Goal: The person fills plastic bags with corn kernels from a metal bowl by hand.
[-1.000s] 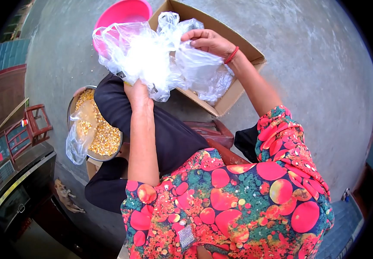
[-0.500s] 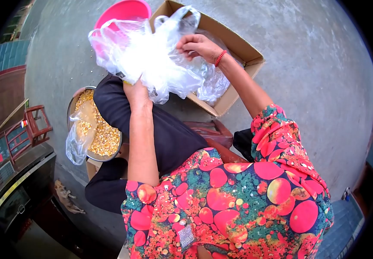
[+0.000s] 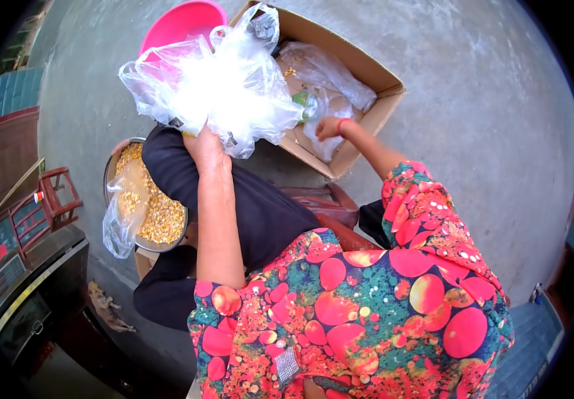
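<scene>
My left hand [image 3: 206, 149] is closed around the gathered lower end of a bunch of clear plastic bags [image 3: 210, 86]. The bags puff up above the fist, bright with glare, and their handles stick out at the top. My right hand [image 3: 331, 128], with a red bracelet at the wrist, is over the cardboard box [image 3: 385, 106]. Its fingers are curled down against a crumpled clear plastic bag [image 3: 327, 147] in the box. Whether they grip it is hidden.
Another clear bag [image 3: 340, 73] lies in the box beside a green piece [image 3: 303, 102]. A pink basin [image 3: 184, 23] stands behind the bags. Left of my knee is a metal basin [image 3: 179, 233] of corn kernels [image 3: 160, 206] with a plastic bag [image 3: 122, 219] on it. A dog [image 3: 106, 307] lies farther left.
My right hand has left the bunch of bags and moved down and right to the box. My left hand has shifted slightly left with the bags, uncovering more of the box's inside.
</scene>
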`<action>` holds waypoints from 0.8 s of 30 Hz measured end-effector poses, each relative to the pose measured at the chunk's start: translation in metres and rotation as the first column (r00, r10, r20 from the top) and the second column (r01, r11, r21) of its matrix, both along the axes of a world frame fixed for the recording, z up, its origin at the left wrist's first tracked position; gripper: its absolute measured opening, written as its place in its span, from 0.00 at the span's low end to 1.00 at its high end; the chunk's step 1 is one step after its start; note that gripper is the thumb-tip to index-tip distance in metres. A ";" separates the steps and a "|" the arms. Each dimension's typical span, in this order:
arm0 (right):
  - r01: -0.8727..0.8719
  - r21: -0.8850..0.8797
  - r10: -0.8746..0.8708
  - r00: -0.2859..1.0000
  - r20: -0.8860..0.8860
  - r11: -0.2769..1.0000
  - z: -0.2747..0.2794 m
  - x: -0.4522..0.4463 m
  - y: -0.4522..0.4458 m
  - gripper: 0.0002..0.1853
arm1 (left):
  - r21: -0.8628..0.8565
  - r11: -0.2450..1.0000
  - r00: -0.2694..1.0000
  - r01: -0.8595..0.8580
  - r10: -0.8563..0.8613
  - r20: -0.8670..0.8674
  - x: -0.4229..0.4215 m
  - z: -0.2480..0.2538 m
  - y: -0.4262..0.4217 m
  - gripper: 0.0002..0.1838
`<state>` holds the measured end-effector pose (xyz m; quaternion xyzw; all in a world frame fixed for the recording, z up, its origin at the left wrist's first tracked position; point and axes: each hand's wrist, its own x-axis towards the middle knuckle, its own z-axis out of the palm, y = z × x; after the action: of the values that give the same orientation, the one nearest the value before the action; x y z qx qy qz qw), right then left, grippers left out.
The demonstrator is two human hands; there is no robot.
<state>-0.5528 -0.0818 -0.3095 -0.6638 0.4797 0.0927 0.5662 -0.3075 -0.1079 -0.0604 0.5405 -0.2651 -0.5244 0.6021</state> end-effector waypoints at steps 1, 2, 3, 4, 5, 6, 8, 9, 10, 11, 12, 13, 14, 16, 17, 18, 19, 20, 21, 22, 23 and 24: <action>0.289 0.188 -0.316 0.939 0.136 0.939 0.023 -0.009 -0.013 0.18 | 0.000 1.000 1.000 -0.002 0.002 -0.002 0.001 -0.001 0.001 0.24; 0.495 0.380 -0.605 0.750 0.269 0.782 0.050 -0.016 -0.023 0.15 | -0.001 1.000 1.000 -0.002 0.002 -0.003 0.001 -0.002 0.001 0.24; 0.542 0.501 -0.738 0.526 0.422 0.674 0.057 -0.025 -0.036 0.11 | 0.004 1.000 0.999 -0.001 0.000 0.036 0.002 -0.004 0.003 0.24; 0.548 0.571 -0.787 0.348 0.509 0.611 0.068 -0.034 -0.051 0.08 | 0.008 1.000 0.997 0.000 -0.001 0.076 0.002 -0.005 0.004 0.23; 0.560 0.639 -0.833 0.191 0.520 0.528 0.093 -0.038 -0.061 0.08 | 0.007 1.000 0.997 0.000 0.000 0.077 0.004 -0.006 0.004 0.23; 0.541 0.620 -0.776 0.100 0.623 0.567 0.113 -0.040 -0.070 0.08 | 0.017 1.000 0.998 -0.016 0.015 0.067 0.005 -0.007 0.004 0.23; 0.537 0.607 -0.694 -0.055 0.718 0.586 0.166 -0.024 -0.075 0.15 | 0.027 0.999 0.998 -0.033 0.031 0.056 0.007 -0.010 0.004 0.23; 0.546 0.588 -0.652 -0.096 0.752 0.597 0.195 -0.009 -0.072 0.18 | 0.041 0.999 0.999 -0.006 0.005 0.034 0.008 -0.012 0.003 0.23; 0.527 0.553 -0.619 -0.064 0.783 0.646 0.206 0.005 -0.070 0.20 | 0.053 0.998 1.000 0.022 -0.022 0.012 0.008 -0.012 0.003 0.23; 0.506 0.517 -0.583 -0.034 0.812 0.690 0.214 0.019 -0.068 0.23 | 0.053 0.998 1.000 0.022 -0.023 0.010 0.007 -0.011 0.004 0.23; 0.473 0.491 -0.579 0.049 0.814 0.731 0.216 0.035 -0.066 0.24 | 0.088 0.993 0.997 0.077 -0.075 -0.025 0.005 -0.009 0.004 0.22; 0.430 0.457 -0.546 0.105 0.831 0.779 0.225 0.052 -0.059 0.23 | 0.119 0.984 0.990 0.132 -0.125 -0.061 0.004 -0.007 0.005 0.22; 0.419 0.463 -0.558 0.135 0.819 0.781 0.215 0.073 -0.057 0.23 | 0.116 0.985 0.990 0.131 -0.125 -0.060 0.007 -0.008 0.002 0.22; 0.379 0.274 -0.392 0.280 0.876 0.884 0.210 0.107 -0.049 0.26 | 0.154 0.922 0.910 0.355 -0.303 -0.281 0.017 -0.009 -0.002 0.21; 0.405 0.199 -0.347 0.335 0.876 0.892 0.212 0.114 -0.043 0.27 | 0.154 0.924 0.912 0.351 -0.300 -0.280 0.015 -0.004 -0.001 0.21; 0.401 0.197 -0.344 0.335 0.877 0.895 0.211 0.115 -0.042 0.27 | 0.137 0.919 0.915 0.370 -0.335 -0.224 0.013 0.001 0.001 0.21; 0.417 0.239 -0.399 0.351 0.847 0.877 0.210 0.114 -0.041 0.28 | 0.120 0.913 0.914 0.391 -0.369 -0.168 0.010 0.004 0.003 0.21; 0.427 0.258 -0.425 0.360 0.830 0.866 0.212 0.110 -0.039 0.29 | 0.120 0.935 0.930 0.333 -0.304 -0.208 0.006 0.005 0.006 0.22; 0.437 0.277 -0.452 0.369 0.812 0.855 0.220 0.106 -0.037 0.30 | 0.117 0.936 0.929 0.333 -0.304 -0.211 0.006 0.004 0.008 0.22; 0.346 0.308 -0.424 0.340 0.839 0.886 0.228 0.098 -0.036 0.31 | 0.104 0.945 0.945 0.311 -0.297 -0.134 0.006 0.003 0.010 0.23; 0.250 0.331 -0.399 0.310 0.863 0.910 0.237 0.090 -0.035 0.33 | 0.088 0.953 0.957 0.290 -0.285 -0.058 0.006 0.001 0.010 0.24; 0.308 0.111 -0.257 0.491 0.832 0.945 0.240 0.082 -0.038 0.40 | 0.079 0.955 0.958 0.286 -0.281 -0.063 0.006 0.001 0.010 0.24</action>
<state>-0.4708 -0.1200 -0.0691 -0.5536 0.2549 -0.3421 0.7152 -0.3018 -0.0978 -0.0592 0.5094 -0.3012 -0.6300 0.5029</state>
